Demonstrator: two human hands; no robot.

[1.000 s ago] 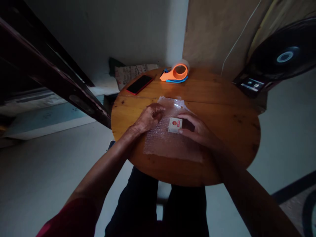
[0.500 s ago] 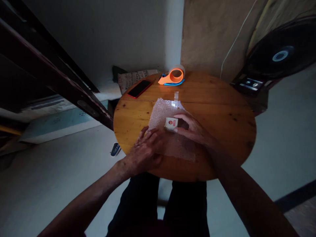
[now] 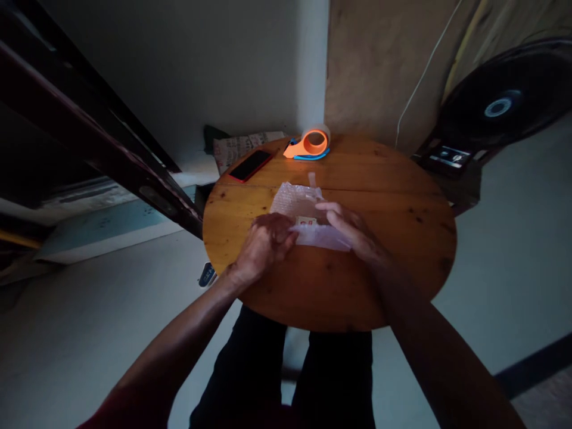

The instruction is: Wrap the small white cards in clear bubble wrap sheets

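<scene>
As L hand (image 3: pixel 264 241) pinches folded bubble wrap (image 3: pixel 320 238) btwn its fingers, part-covered box (image 3: pixel 306 221) lies just R of them; R hand (image 3: pixel 354 231), opp. side, fingers spread.

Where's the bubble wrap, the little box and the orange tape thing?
Bubble wrap (image 3: pixel 291 200), head view: far part.
Little box (image 3: pixel 306 221), head view: printed top.
Orange tape dispenser (image 3: pixel 303 145), head view: body beside ring.

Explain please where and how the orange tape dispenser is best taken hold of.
Probably take the tape dispenser by its orange ring, coming from the near side: the ring's open hole faces that way, offering a handhold, while the wall stands behind.
</scene>
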